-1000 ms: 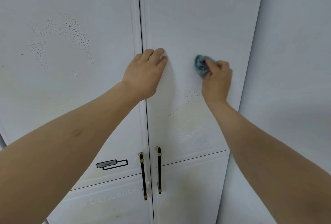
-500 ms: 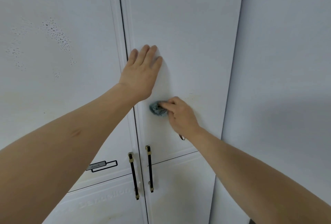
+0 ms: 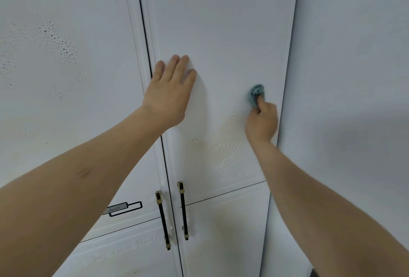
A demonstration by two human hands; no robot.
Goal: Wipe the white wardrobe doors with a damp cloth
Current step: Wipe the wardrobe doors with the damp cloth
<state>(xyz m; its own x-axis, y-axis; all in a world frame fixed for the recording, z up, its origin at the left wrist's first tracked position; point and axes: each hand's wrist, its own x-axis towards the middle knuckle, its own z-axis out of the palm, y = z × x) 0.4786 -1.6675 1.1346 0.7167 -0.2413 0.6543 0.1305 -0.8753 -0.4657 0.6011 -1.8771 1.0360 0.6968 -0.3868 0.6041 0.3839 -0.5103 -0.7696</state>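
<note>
— Where are the hands on the tall white panelled right wardrobe door [image 3: 221, 22]?
— Left hand [image 3: 169, 97] lies flat, fingers straight, near its left edge. Right hand [image 3: 262, 121] grips the bunched teal damp cloth [image 3: 254, 95] near its right edge.

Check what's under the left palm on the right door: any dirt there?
Cannot tell. The left hand lies flat on the right door, covering that patch. Visible dirt sits lower: yellowish stain and specks, left of the right hand holding the cloth.
</note>
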